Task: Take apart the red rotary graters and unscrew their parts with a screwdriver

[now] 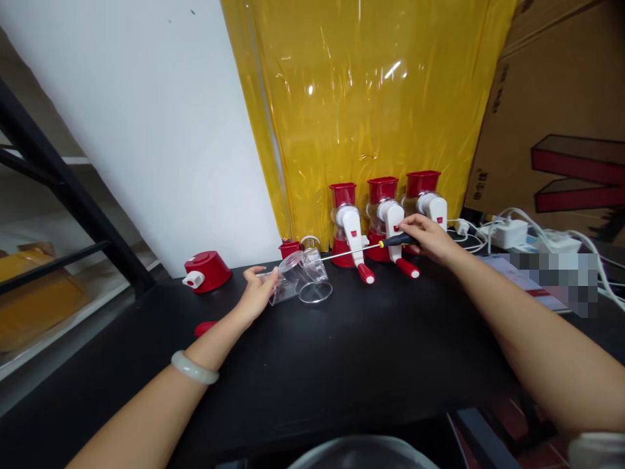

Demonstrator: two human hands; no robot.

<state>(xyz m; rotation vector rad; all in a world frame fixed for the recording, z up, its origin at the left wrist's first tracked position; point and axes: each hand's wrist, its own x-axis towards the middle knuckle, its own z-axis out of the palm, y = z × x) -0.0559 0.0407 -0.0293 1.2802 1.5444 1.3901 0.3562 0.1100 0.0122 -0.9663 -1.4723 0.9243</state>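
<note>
My left hand [258, 294] grips a clear plastic grater housing [289, 285] by its left side, tilted low over the black table. My right hand [430, 238] is closed around the end of a screwdriver [396, 241] with a black and yellow handle. Its long metal shaft points left, and the tip meets or lies just at the housing; the exact contact is too small to tell. Behind the housing are a metal grating drum [310, 243] and a small red part [290, 249], both partly hidden.
Three red and white rotary graters [344, 225] stand in a row at the back. A red base [215, 272] and a red handle [205, 327] lie at left. White cables and chargers [510, 232] fill the right side, before a cardboard box [551, 98]. Yellow plastic sheeting [371, 85] hangs behind.
</note>
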